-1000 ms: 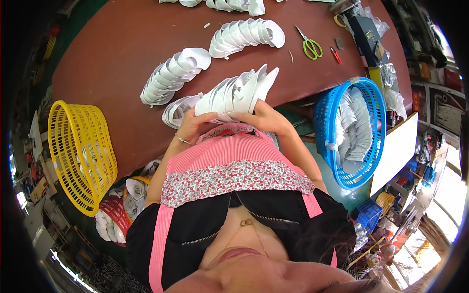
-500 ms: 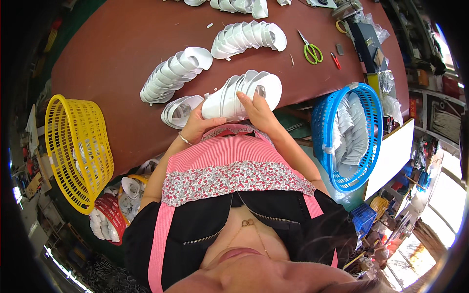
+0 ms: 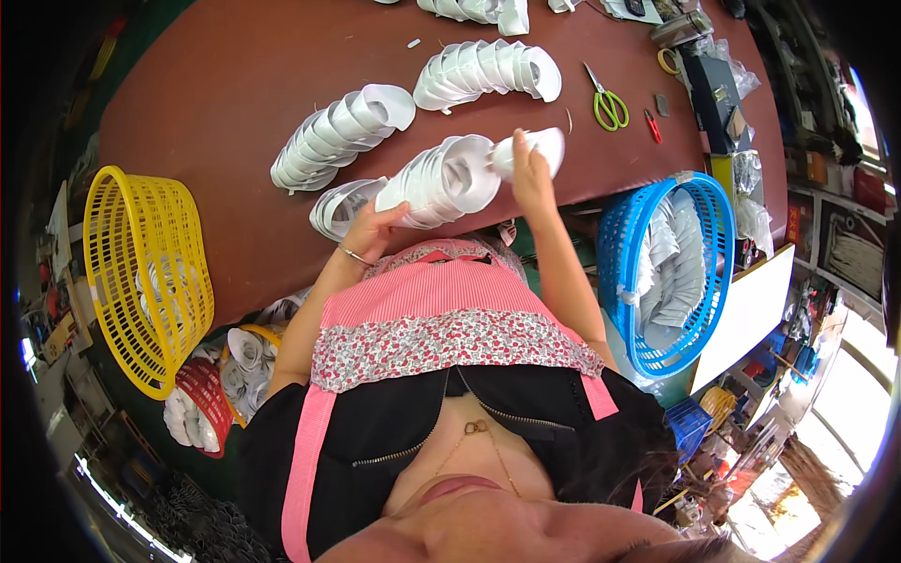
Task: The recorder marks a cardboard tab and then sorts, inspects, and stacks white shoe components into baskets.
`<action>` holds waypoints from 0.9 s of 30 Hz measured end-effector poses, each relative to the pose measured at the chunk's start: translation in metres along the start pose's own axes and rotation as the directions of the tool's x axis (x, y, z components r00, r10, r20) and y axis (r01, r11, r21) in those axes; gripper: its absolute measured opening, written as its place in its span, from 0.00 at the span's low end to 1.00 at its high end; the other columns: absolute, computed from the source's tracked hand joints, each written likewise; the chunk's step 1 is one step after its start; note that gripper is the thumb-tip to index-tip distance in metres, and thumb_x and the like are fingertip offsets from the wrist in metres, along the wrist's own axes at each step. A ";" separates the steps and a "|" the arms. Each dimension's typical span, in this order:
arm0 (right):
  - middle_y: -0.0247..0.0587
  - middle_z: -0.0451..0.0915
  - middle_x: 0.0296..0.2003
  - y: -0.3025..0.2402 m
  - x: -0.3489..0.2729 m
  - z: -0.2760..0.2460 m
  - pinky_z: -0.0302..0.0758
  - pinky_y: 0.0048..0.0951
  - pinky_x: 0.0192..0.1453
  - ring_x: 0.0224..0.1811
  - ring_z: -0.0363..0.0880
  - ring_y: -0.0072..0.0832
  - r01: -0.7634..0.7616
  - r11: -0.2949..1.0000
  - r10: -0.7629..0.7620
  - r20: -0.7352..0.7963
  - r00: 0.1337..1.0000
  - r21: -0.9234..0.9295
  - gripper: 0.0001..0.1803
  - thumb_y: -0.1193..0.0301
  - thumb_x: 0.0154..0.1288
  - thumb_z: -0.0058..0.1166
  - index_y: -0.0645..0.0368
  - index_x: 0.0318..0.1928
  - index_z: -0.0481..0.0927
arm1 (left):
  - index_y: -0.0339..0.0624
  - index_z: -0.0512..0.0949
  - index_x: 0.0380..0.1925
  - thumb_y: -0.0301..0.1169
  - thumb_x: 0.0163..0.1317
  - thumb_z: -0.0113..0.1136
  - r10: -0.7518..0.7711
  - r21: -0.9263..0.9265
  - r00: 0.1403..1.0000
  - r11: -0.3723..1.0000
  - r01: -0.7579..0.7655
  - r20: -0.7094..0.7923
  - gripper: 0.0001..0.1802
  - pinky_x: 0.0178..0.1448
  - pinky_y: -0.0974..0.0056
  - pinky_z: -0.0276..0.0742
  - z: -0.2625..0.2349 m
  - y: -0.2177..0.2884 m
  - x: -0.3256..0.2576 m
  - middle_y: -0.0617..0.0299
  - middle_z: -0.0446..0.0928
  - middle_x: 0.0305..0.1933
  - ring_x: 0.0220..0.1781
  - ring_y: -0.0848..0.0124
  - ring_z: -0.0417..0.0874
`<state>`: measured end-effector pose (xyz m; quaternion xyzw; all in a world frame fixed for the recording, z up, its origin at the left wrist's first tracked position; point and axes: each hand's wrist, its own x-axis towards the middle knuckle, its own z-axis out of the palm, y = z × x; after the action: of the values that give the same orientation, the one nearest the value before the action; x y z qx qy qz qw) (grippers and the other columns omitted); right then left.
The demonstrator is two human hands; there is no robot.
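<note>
My left hand grips the near left side of a nested stack of curled white pieces on the table. My right hand is closed on a single curled white piece, held just right of the stack's open end. The fingers are slightly blurred. A smaller bundle of curled white pieces lies by my left hand, against the stack. Two more nested white stacks, one to the left and one farther back, rest beyond it. What the pieces are for cannot be told.
On the brown-red table lie green-handled scissors, a small red-handled tool and a tape roll. A yellow basket stands at the left, a blue basket of white pieces at the right. More white stacks lie at the back.
My right hand has moved right and slightly away from me, with one white piece now apart from the stack. My left hand has stayed at the stack, shifting slightly left.
</note>
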<state>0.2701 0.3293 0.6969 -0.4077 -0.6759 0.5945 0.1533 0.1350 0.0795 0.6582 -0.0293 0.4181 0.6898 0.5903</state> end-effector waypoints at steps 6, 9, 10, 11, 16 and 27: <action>0.66 0.83 0.38 0.118 0.075 -0.057 0.77 0.51 0.48 0.46 0.83 0.56 0.304 0.532 -0.203 0.230 0.952 -0.790 0.34 0.45 0.70 0.47 0.71 0.39 0.83 | 0.39 0.71 0.62 0.27 0.59 0.68 -0.072 0.095 0.981 0.991 0.091 -0.180 0.30 0.58 0.66 0.75 -0.023 0.010 -0.002 0.61 0.79 0.56 0.57 0.71 0.79; 0.50 0.82 0.29 0.061 0.042 -0.037 0.78 0.48 0.40 0.33 0.83 0.49 -0.042 0.272 -0.267 -0.117 0.957 -0.961 0.27 0.47 0.63 0.57 0.62 0.37 0.85 | 0.38 0.72 0.62 0.27 0.59 0.68 -0.057 0.164 0.967 0.981 0.100 -0.248 0.30 0.59 0.66 0.75 -0.017 0.011 -0.011 0.60 0.79 0.56 0.56 0.72 0.80; 0.47 0.83 0.28 0.046 0.028 -0.027 0.78 0.45 0.37 0.32 0.83 0.45 0.096 0.399 -0.484 -0.120 0.867 -0.912 0.24 0.50 0.62 0.61 0.62 0.32 0.83 | 0.37 0.73 0.59 0.29 0.60 0.67 -0.054 0.136 0.969 0.987 0.088 -0.240 0.27 0.52 0.67 0.75 -0.020 0.007 -0.011 0.63 0.79 0.54 0.51 0.73 0.80; 0.46 0.83 0.31 0.003 0.007 -0.004 0.78 0.42 0.37 0.33 0.83 0.43 0.093 0.570 -0.227 -0.048 0.973 -0.816 0.21 0.54 0.63 0.61 0.62 0.32 0.83 | 0.37 0.75 0.56 0.30 0.61 0.67 -0.050 0.106 0.973 0.992 0.076 -0.224 0.24 0.46 0.68 0.74 -0.023 0.003 -0.010 0.65 0.80 0.52 0.46 0.75 0.80; 0.51 0.85 0.39 0.023 -0.034 0.084 0.77 0.35 0.47 0.42 0.84 0.36 0.333 0.931 -0.135 0.709 0.692 -0.148 0.28 0.58 0.53 0.71 0.70 0.45 0.82 | 0.35 0.74 0.53 0.37 0.66 0.62 -0.091 0.086 0.970 0.990 0.114 -0.227 0.21 0.52 0.64 0.76 -0.035 -0.001 -0.001 0.59 0.79 0.51 0.49 0.70 0.81; 0.41 0.84 0.32 0.091 -0.019 0.150 0.78 0.30 0.37 0.33 0.82 0.28 0.046 0.969 0.109 0.592 0.798 -0.241 0.24 0.66 0.52 0.72 0.75 0.41 0.81 | 0.37 0.76 0.40 0.38 0.59 0.64 0.737 0.994 0.676 -0.058 0.091 -0.019 0.17 0.55 0.54 0.73 -0.040 0.015 -0.038 0.50 0.73 0.47 0.49 0.51 0.75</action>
<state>0.2113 0.2103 0.5804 -0.2251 -0.7501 0.6081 -0.1301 0.1162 0.0261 0.6607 0.2819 0.9127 0.2865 0.0740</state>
